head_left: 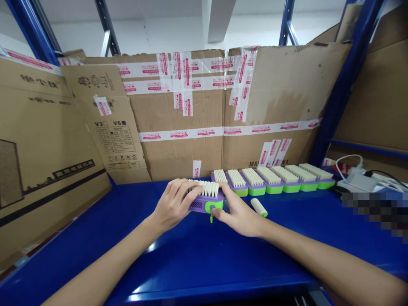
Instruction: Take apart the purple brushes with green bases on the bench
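Both hands hold a purple and green brush (pixel 204 205) with cream bristles facing up, lifted above the blue table. My left hand (pixel 175 202) is closed around its left end, fingers over the bristles. My right hand (pixel 239 210) grips the right end, the thumb at a purple button on the green end. A small green piece (pixel 211 218) hangs below the brush. Just beyond my right hand lies a cream cylinder (pixel 259 207) with a green end. Several similar brushes (pixel 270 180) stand in a row behind, bristles up.
The blue table (pixel 191 263) is backed by taped cardboard panels (pixel 185 114), with another cardboard sheet (pixel 41 140) at the left. White chargers and cables (pixel 360 178) lie at the right end. Blue shelf posts (pixel 347 80) rise at the sides.
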`<move>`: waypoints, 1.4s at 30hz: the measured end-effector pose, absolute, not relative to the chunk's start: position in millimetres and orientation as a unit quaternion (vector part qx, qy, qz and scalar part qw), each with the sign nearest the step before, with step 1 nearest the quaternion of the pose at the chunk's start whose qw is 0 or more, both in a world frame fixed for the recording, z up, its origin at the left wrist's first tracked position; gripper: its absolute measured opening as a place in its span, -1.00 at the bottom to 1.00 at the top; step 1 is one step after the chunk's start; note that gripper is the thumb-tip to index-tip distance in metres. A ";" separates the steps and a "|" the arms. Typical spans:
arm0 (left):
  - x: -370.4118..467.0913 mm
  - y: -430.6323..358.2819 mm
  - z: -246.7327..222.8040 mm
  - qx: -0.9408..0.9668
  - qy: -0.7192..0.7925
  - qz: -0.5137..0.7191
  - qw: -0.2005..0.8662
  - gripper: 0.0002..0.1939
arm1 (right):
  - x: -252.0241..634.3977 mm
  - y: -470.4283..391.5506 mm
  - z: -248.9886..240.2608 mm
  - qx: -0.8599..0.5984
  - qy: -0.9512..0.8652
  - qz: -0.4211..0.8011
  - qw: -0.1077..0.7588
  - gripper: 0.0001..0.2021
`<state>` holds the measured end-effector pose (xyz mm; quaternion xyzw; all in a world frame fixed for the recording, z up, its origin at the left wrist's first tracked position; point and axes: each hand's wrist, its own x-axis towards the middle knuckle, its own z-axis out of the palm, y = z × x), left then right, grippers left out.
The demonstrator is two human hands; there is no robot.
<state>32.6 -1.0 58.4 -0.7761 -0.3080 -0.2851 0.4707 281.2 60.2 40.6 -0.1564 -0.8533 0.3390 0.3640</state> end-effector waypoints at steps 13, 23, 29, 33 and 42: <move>26.3 1.7 54.7 -0.774 -0.305 -0.288 0.474 -0.57 | 282.1 61.2 42.4 -0.165 -0.849 0.353 0.357 -0.49; 26.9 1.7 51.0 -0.774 -0.292 -0.280 0.487 -0.51 | 280.1 55.9 46.4 -0.175 -0.836 0.368 0.368 -0.44; 35.1 -1.8 58.9 -0.776 -0.293 -0.254 0.497 -0.60 | 280.0 51.9 48.9 -0.200 -0.840 0.344 0.369 -0.42; 37.4 -1.8 61.2 -0.784 -0.287 -0.232 0.499 -0.63 | 280.3 50.0 49.1 -0.222 -0.848 0.322 0.357 -0.42; 37.4 -0.1 57.3 -0.788 -0.288 -0.241 0.488 -0.60 | 278.6 48.5 45.8 -0.228 -0.858 0.287 0.359 -0.42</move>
